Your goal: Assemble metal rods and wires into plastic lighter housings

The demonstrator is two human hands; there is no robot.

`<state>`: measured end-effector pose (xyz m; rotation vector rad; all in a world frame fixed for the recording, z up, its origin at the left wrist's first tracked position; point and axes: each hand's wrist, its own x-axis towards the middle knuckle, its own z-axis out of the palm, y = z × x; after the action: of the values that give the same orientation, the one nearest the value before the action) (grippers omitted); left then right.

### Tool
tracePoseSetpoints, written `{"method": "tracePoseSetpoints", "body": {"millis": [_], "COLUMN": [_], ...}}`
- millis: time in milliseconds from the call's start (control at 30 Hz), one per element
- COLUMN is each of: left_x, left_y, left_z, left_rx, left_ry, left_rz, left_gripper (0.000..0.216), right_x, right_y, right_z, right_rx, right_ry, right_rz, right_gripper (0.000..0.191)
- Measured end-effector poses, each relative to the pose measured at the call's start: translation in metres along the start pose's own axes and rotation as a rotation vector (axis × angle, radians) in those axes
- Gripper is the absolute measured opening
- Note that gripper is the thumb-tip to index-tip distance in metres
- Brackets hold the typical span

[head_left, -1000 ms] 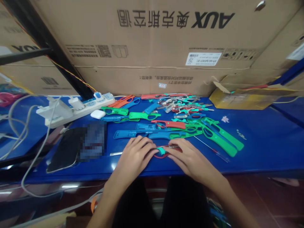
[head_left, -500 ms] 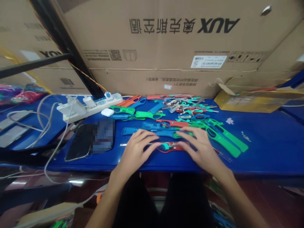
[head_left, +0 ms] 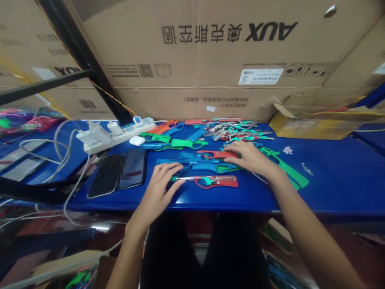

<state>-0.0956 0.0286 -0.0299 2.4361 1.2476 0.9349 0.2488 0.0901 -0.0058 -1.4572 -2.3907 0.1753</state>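
A long, flat red plastic piece (head_left: 224, 184) lies at the centre of the frame, near the front edge of a glossy blue worktop (head_left: 331, 188). It has a loop-shaped opening near its middle, a small teal part (head_left: 207, 182) set into it, and a thin metal rod (head_left: 186, 178) running along its top edge toward the left.

The left hand (head_left: 158, 185) comes up from the lower middle of the frame, palm down and fingers spread. Its fingertips rest at the left end of the rod and red piece, gripping nothing.

The right hand (head_left: 251, 158) reaches further back and to the right, with the forearm crossing the lower right of the frame. It is palm down with the fingers loosely spread, lying flat on a heap of similar pieces (head_left: 210, 134) in blue, green, red and orange. The fingertips touch a red one and a long blue one (head_left: 180, 163) just behind the red piece.

To the left of centre lies a dark phone (head_left: 105, 176). Behind it are a white earbud case (head_left: 136, 140) and a white power strip (head_left: 120, 130) with plugs and cables. A large cardboard box (head_left: 210, 52) fills the top of the frame.
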Motion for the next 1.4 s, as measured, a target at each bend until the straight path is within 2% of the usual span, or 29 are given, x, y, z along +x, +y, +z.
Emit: {"method": "tracePoseSetpoints", "body": {"millis": [133,267,333,433,567,667,767,933,1400], "left_x": [0.002,0.002,0.002,0.005,0.012,0.016,0.019,0.016,0.013], "left_y": [0.000,0.000,0.000,0.003,0.007,0.007,0.006,0.006,0.008], "left_z": [0.000,0.001,0.002,0.001,0.004,0.011,0.018,0.024,0.021], "left_rx": [0.052,0.073,0.059,0.042,0.123,0.126,0.070,0.039,-0.010], "left_ry": [0.035,0.043,0.019,-0.042,-0.030,0.000,0.000,0.018,-0.029], "left_rz": [-0.007,-0.022,-0.030,-0.004,0.037,0.080,0.134,0.115,0.107], "left_gripper": [0.027,0.031,0.034,0.033,0.037,0.030,0.025,0.022,0.022], "right_x": [-0.004,-0.027,-0.044,-0.065,-0.076,-0.075,-0.072,-0.073,-0.078], "right_y": [-0.005,-0.026,-0.040,-0.057,-0.062,-0.059,-0.057,-0.059,-0.063], "right_z": [-0.007,-0.023,-0.023,-0.007,0.023,0.033,0.034,0.032,0.027], "right_rx": [-0.060,-0.005,0.108,0.199,0.192,0.128,0.106,0.112,0.153], "right_ry": [0.117,0.288,0.264,0.203,0.261,0.265,0.232,0.200,0.126], "right_rz": [0.031,0.045,0.030,-0.007,-0.009,-0.001,-0.008,-0.011,0.028], "right_gripper": [0.037,0.034,0.034,0.033,0.033,0.028,0.028,0.029,0.030]}}
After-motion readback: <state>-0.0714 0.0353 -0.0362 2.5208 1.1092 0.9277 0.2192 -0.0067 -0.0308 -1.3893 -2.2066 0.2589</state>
